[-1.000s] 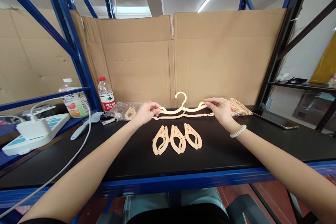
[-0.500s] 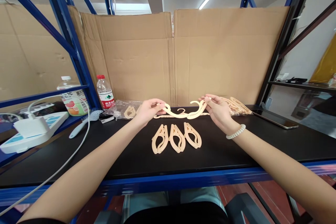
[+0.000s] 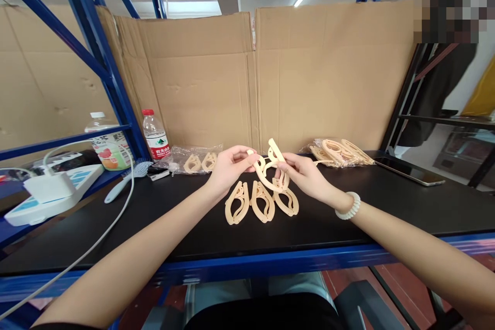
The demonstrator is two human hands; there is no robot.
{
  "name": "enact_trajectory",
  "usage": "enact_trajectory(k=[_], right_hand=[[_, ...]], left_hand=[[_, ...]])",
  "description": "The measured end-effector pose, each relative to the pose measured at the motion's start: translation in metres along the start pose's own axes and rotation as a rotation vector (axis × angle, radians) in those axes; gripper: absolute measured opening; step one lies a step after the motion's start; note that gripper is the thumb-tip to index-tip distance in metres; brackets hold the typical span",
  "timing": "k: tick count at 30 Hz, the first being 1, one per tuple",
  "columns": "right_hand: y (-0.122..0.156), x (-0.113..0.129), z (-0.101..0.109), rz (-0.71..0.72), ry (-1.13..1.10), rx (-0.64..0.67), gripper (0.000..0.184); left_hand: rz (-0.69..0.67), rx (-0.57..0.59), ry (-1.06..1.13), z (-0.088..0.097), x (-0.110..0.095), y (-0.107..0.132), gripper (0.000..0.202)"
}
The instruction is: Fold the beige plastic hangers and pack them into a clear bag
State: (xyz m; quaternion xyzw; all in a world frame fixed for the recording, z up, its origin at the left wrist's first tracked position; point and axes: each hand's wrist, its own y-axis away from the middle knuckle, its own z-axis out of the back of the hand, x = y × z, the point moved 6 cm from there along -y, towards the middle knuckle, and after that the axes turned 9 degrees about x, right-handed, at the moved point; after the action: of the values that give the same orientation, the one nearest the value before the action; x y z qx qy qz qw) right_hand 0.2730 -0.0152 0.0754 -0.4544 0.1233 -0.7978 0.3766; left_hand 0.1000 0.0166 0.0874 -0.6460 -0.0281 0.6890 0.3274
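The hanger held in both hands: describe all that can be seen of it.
The hanger is cream-coloured, plastic by its look, with thin curved arms. It is partly folded, arms bent toward each other, one end sticking up. It is held above the black table, over three folded hangers. The left hand pinches its left end, the right hand its right side.

head cam | faces forward-down | close over black shelf
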Motion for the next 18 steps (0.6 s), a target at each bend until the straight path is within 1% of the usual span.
enact_trajectory(k=[3, 6, 10, 13, 16, 18], right_hand=[[-0.001, -0.001, 0.009, -0.019, 0.022, -0.098, 0.028], [-0.002, -0.003, 0.01, -0.036, 0.04, -0.109, 0.029], [-0.002, -0.001, 0.004, -0.006, 0.043, -0.04, 0.03], [0.0, 0.004, -0.003, 0.007, 0.002, 0.039, 0.029], [0.001, 0.008, -0.008, -0.027, -0.102, 0.11, 0.032], [0.002, 0.009, -0.01, -0.052, -0.149, 0.141, 0.034]], left_hand=[[-0.005, 0.029, 0.053, -0.004, -0.003, 0.001, 0.025], [0.005, 0.054, 0.038, -0.008, -0.004, 0.002, 0.025], [-0.021, 0.069, 0.029, -0.011, -0.006, 0.004, 0.025], [-0.038, 0.07, 0.026, -0.013, -0.007, 0.004, 0.026], [-0.015, 0.064, 0.038, -0.014, -0.007, 0.005, 0.031], [0.017, 0.102, 0.041, -0.017, -0.006, 0.005, 0.032]])
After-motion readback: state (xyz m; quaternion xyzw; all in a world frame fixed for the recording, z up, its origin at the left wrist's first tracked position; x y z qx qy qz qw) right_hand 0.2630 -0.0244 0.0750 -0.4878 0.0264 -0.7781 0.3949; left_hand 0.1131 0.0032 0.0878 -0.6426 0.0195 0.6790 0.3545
